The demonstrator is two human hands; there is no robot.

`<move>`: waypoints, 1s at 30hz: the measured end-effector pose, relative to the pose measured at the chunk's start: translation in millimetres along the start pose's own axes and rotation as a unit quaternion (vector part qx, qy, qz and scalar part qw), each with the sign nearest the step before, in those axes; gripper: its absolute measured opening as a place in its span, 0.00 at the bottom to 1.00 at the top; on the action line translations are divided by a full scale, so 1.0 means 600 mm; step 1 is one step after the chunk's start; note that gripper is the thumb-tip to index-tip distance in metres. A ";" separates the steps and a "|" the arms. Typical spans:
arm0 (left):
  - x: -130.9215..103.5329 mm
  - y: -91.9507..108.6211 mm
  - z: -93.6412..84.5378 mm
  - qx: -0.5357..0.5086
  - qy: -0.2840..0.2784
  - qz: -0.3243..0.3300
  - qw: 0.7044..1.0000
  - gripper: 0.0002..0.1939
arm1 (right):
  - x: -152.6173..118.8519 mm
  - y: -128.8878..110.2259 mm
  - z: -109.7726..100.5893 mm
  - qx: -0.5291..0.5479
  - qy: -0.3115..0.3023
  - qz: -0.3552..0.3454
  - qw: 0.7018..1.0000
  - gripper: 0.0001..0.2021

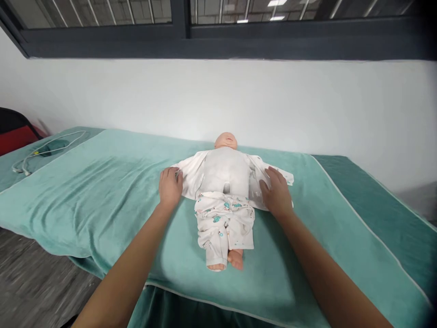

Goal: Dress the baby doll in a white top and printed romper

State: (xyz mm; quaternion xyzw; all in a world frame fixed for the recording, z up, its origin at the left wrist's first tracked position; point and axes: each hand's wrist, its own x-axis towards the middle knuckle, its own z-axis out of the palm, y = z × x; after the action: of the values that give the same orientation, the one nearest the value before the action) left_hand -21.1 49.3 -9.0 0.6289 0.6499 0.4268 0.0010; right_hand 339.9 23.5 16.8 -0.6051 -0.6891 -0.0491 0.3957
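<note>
A baby doll lies on its back with its head toward the wall. Its white shirt is spread open at the front, both sleeves stretched out sideways, baring a pale cloth-like torso. White printed trousers cover the legs; a bare foot sticks out of one leg. At the left sleeve's end, my left hand is closed, thumb near the fingers on the fabric; part of its grip is hidden. My right hand rests over the shirt's right side, open, with thumb and fingers apart.
A green cloth covers the bed, with darker green at the right end. A white cable lies at the far left, near a red and black object. Behind stands a white wall below a dark window frame.
</note>
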 end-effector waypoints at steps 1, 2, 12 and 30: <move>0.016 0.003 0.008 -0.014 0.000 -0.012 1.000 0.14 | 0.022 0.003 0.012 0.008 0.007 0.019 1.000 0.22; 0.034 0.008 0.017 -0.027 -0.004 -0.026 0.999 0.14 | 0.045 0.007 0.023 0.011 0.012 0.043 0.999 0.22; 0.141 0.051 0.114 -0.117 -0.087 -0.162 0.976 0.14 | 0.137 0.052 0.081 0.044 -0.034 0.216 0.975 0.19; 0.125 0.020 0.096 -0.061 0.011 -0.128 0.990 0.08 | 0.119 0.060 0.064 -0.049 0.065 0.076 0.994 0.17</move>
State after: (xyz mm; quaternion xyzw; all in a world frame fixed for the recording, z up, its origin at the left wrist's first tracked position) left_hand 3.8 140.6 1.2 0.5341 0.6980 0.4691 0.0867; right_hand 355.9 110.6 19.1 -0.6696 -0.6108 -0.0921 0.4123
